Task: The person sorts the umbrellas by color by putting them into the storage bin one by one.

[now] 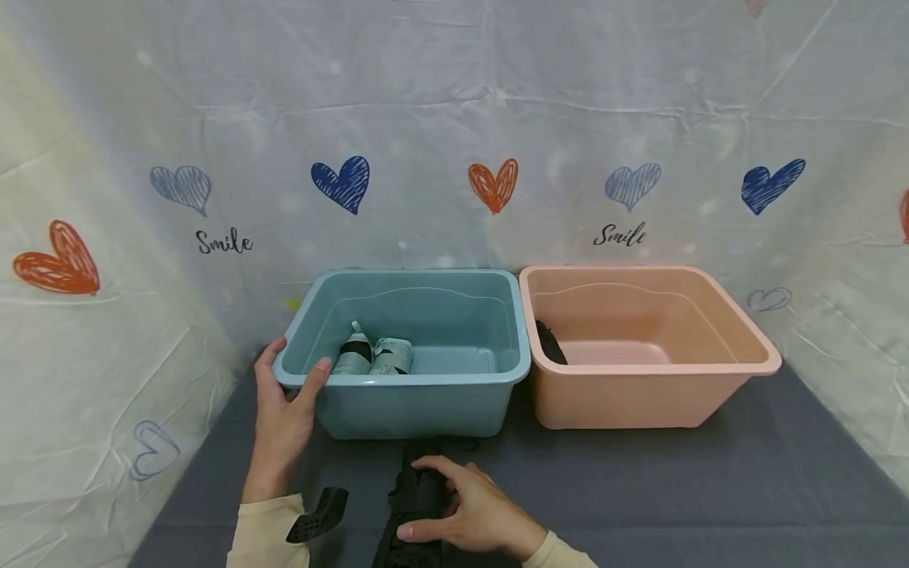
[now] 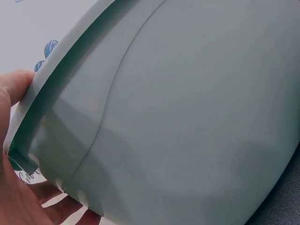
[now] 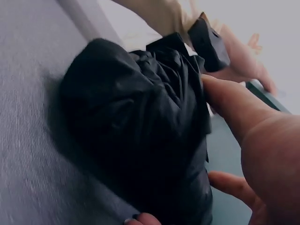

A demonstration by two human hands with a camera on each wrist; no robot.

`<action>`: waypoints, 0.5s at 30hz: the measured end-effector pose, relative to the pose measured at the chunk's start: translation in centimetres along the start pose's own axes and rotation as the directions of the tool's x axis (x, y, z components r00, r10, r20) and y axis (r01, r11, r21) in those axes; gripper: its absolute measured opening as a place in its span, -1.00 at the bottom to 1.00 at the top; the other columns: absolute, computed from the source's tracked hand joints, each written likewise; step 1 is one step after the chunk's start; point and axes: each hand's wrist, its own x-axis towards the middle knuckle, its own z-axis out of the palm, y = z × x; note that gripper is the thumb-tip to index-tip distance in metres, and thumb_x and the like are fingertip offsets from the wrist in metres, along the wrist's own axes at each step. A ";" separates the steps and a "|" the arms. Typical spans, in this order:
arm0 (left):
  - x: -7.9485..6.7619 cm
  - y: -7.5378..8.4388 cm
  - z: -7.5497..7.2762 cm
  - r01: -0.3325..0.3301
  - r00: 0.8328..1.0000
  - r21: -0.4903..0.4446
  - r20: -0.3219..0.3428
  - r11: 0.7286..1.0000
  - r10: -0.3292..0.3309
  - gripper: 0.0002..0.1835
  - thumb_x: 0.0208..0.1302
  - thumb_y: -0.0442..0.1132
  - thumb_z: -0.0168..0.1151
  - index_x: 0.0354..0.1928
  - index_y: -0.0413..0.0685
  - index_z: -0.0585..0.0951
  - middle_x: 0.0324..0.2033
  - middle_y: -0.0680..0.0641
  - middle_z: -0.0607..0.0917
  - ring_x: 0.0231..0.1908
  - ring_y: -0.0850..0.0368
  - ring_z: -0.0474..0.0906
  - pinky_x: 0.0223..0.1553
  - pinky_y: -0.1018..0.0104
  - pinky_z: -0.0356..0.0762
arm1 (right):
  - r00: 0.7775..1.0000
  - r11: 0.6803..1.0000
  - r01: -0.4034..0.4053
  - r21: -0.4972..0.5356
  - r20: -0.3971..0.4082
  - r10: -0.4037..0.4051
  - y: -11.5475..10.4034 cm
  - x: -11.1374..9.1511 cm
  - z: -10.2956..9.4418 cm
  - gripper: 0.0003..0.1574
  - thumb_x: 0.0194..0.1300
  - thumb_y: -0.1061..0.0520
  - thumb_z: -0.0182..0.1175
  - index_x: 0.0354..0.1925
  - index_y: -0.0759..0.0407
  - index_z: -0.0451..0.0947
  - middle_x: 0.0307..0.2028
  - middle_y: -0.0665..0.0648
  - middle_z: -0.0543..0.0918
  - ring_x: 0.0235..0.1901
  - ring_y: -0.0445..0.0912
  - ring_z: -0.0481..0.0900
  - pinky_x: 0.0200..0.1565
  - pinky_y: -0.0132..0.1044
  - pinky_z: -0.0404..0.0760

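My left hand (image 1: 284,418) grips the left front corner of a blue plastic bin (image 1: 419,406), the thumb at the rim and the fingers along the outer side. In the left wrist view the bin wall (image 2: 187,93) fills most of the picture. Below the bin, my right hand (image 1: 476,505) holds a long black fabric bundle (image 1: 419,497) on the dark cloth, thumb and fingers spread around its side. The right wrist view shows the bundle (image 3: 126,117) as shiny, loosely pleated cloth. Two pale blue items with black bands (image 1: 390,355) lie inside the blue bin.
A peach plastic bin (image 1: 625,398) stands right beside the blue one, with a dark object (image 1: 550,343) against its left wall. Behind both hangs a white curtain (image 1: 426,229) printed with hearts. A dark grey cloth (image 1: 675,481) covers the table.
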 end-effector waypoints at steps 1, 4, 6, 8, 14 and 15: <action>0.0 0.1 0.0 0.000 1.000 -0.003 0.000 1.000 0.000 -0.09 0.45 0.07 0.22 0.61 0.25 -0.12 0.53 -0.13 0.00 0.45 -0.17 0.02 0.36 -0.32 0.04 | 1.000 1.000 0.001 -0.003 -0.005 -0.001 0.0 0.1 0.2 -0.24 0.23 -0.09 0.47 0.35 -0.22 0.46 -0.12 0.09 0.49 -0.36 -0.12 0.58 -0.27 -0.27 0.58; 0.0 0.2 0.1 0.007 1.000 -0.007 -0.006 1.000 -0.007 -0.09 0.44 0.08 0.23 0.61 0.27 -0.11 0.53 -0.11 0.01 0.44 -0.17 0.03 0.36 -0.33 0.04 | 1.000 0.999 -0.006 -0.036 -0.031 0.005 -0.1 0.2 0.6 -0.23 0.23 -0.14 0.46 0.36 -0.26 0.44 -0.12 0.07 0.50 -0.27 -0.09 0.51 -0.22 -0.21 0.54; 0.0 0.3 0.1 0.010 1.000 -0.006 -0.011 1.000 -0.010 -0.09 0.44 0.09 0.23 0.61 0.28 -0.10 0.53 -0.11 0.02 0.44 -0.17 0.04 0.36 -0.33 0.04 | 0.999 0.996 -0.016 -0.082 -0.042 0.013 -0.2 0.3 0.8 -0.20 0.25 -0.19 0.43 0.40 -0.32 0.39 -0.05 0.07 0.51 -0.17 -0.09 0.45 -0.14 -0.14 0.51; 0.0 0.3 0.1 0.008 1.000 -0.006 -0.012 1.000 -0.008 -0.09 0.44 0.08 0.23 0.61 0.26 -0.11 0.53 -0.12 0.01 0.45 -0.18 0.03 0.36 -0.33 0.03 | 0.999 0.991 -0.027 -0.131 -0.046 0.021 -0.3 0.4 1.1 -0.18 0.28 -0.25 0.39 0.44 -0.38 0.34 0.09 0.10 0.51 -0.05 -0.05 0.45 -0.07 -0.02 0.52; 0.2 0.0 0.1 -0.003 1.000 -0.015 0.001 1.000 0.003 -0.09 0.46 0.02 0.22 0.62 0.22 -0.13 0.54 -0.14 -0.01 0.45 -0.15 0.01 0.36 -0.30 0.03 | 0.998 0.977 -0.055 -0.208 -0.052 0.045 -0.4 0.5 2.0 -0.26 0.37 -0.32 0.25 0.45 -0.42 0.33 0.21 0.30 0.44 0.09 0.13 0.47 -0.03 0.22 0.53; 0.2 0.0 0.1 -0.002 1.000 -0.014 0.002 1.000 0.002 -0.09 0.46 0.02 0.22 0.62 0.22 -0.13 0.54 -0.15 -0.01 0.44 -0.15 0.01 0.36 -0.30 0.03 | 0.997 0.977 -0.067 -0.202 -0.054 0.057 -0.4 0.5 2.1 -0.27 0.36 -0.32 0.26 0.44 -0.41 0.35 0.17 0.31 0.43 0.05 0.12 0.48 -0.05 0.22 0.54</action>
